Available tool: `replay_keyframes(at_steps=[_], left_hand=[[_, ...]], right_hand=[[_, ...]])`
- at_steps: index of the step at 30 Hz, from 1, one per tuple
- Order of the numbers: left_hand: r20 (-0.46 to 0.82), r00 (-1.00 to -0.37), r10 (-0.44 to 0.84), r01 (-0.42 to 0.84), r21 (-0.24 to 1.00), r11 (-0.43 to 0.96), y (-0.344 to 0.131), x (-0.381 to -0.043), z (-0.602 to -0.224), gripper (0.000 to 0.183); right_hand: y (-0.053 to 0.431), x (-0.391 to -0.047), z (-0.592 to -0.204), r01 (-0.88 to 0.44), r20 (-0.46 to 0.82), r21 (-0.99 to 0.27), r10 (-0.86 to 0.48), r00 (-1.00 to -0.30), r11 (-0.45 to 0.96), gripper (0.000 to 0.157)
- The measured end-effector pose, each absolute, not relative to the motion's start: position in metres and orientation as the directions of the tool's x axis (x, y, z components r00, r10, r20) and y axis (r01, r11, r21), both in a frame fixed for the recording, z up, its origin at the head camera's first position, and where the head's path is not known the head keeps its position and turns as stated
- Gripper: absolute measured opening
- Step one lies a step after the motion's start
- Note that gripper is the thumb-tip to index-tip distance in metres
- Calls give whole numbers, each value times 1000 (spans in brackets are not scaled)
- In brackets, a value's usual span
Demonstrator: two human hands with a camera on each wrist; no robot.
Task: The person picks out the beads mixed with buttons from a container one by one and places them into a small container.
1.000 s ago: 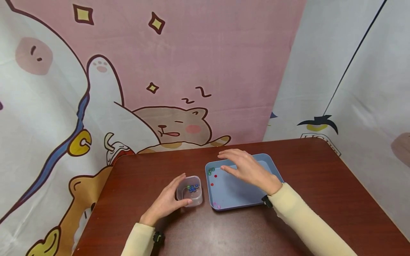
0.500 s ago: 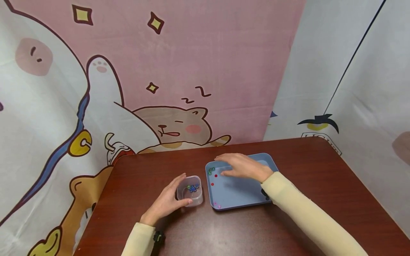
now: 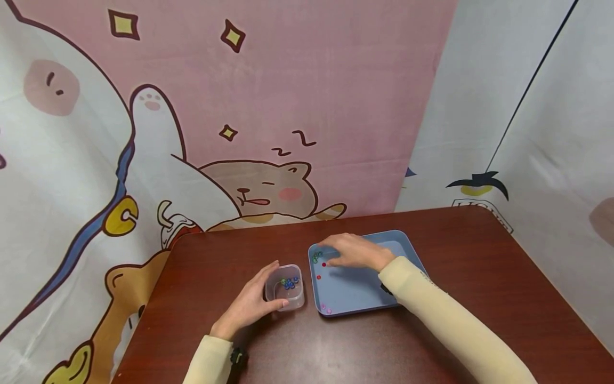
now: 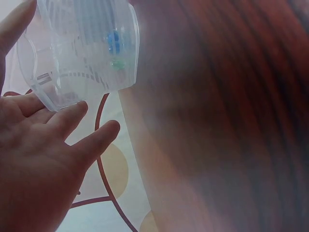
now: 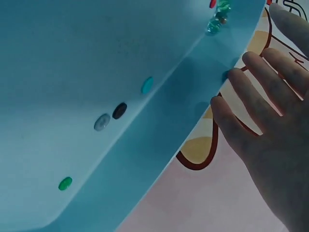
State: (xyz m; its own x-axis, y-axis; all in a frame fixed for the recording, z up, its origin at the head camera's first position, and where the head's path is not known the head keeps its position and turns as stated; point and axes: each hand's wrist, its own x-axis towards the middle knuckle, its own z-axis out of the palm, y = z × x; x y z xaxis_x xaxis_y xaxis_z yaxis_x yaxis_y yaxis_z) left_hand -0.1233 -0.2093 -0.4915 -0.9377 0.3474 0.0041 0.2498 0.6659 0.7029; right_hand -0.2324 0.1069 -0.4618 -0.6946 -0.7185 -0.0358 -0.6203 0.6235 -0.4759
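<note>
My left hand (image 3: pixel 249 304) holds a small clear plastic container (image 3: pixel 297 302) between thumb and fingers on the table. Several blue marbles (image 3: pixel 290 284) and a green one lie inside it; the left wrist view shows the container (image 4: pixel 91 58) from the side. Over the far left of a blue tray (image 3: pixel 345 306), my right hand (image 3: pixel 357 252) hovers with fingers extended and nothing visibly held. Close to its fingertips are several green marbles (image 3: pixel 315 257) in the tray corner and a red disc (image 3: pixel 324 264). A second red disc (image 3: pixel 318 277) lies nearer me.
Pink pieces (image 3: pixel 325 309) sit in the tray's near left corner. Along one tray wall in the right wrist view lie a turquoise disc (image 5: pixel 147 85), a dark disc (image 5: pixel 119 110), a grey disc (image 5: pixel 102 122) and a green disc (image 5: pixel 65 183). A patterned cloth (image 3: pixel 336 106) hangs behind the table.
My right hand has come lower and to the left, toward the green marbles in the tray corner. My left hand and the container have stayed in place.
</note>
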Motion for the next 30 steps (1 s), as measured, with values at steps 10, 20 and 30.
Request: replay_keyframes(at_steps=[10,20,30], left_hand=[[-1,-937,349,248,703,667,-210,-124,-492,95],[-4,-939,343,243,698,673,-209,-123,-491,95],[-3,-941,340,240,703,670,-208,-123,-492,95]], right_hand=[[101,-236,-477,-640,1,-475,-726,-687,605,48],[97,-236,-488,-626,-7,-480,-716,-698,615,47],[96,-237,-500,-623,11,-492,-711,-703,608,43]])
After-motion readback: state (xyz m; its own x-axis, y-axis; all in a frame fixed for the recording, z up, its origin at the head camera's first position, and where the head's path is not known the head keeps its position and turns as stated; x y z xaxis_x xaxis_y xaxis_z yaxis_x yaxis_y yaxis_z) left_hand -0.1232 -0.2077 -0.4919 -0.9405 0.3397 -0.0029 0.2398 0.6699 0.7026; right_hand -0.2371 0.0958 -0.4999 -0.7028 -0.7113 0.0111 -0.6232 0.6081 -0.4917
